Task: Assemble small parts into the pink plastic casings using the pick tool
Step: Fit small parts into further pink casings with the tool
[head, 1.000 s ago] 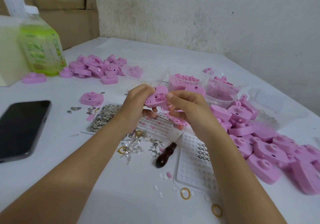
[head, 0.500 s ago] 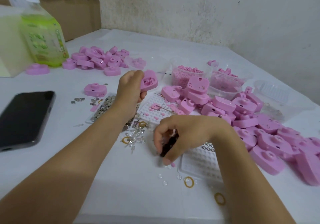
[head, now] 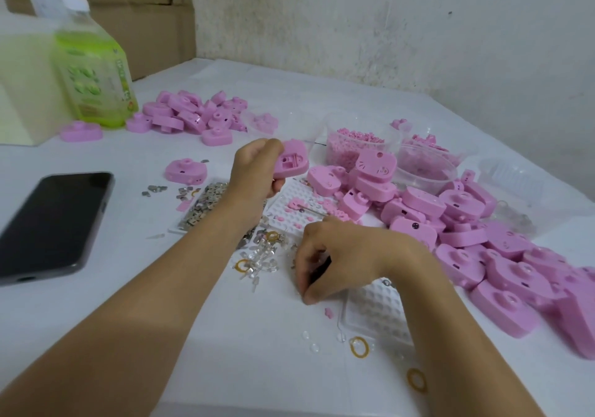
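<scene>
Pink casing (head: 291, 162) is held up off the table, cavity side toward the camera, gripped at its edge by L hand (head: 254, 171). Dark pick tool (head: 320, 270) is mostly hidden under R hand (head: 341, 252), whose fingers are curled round it, low over the table. A dimpled white tray (head: 289, 197) lies btwn the hands. Casing pile (head: 467, 223) at right, phone (head: 54, 220) well apart at left.

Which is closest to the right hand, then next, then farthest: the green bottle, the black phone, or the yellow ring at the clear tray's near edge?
1. Yellow ring: just below the right hand, by the clear tray.
2. Black phone: far off on the left side.
3. Green bottle: back left corner, farthest.
</scene>
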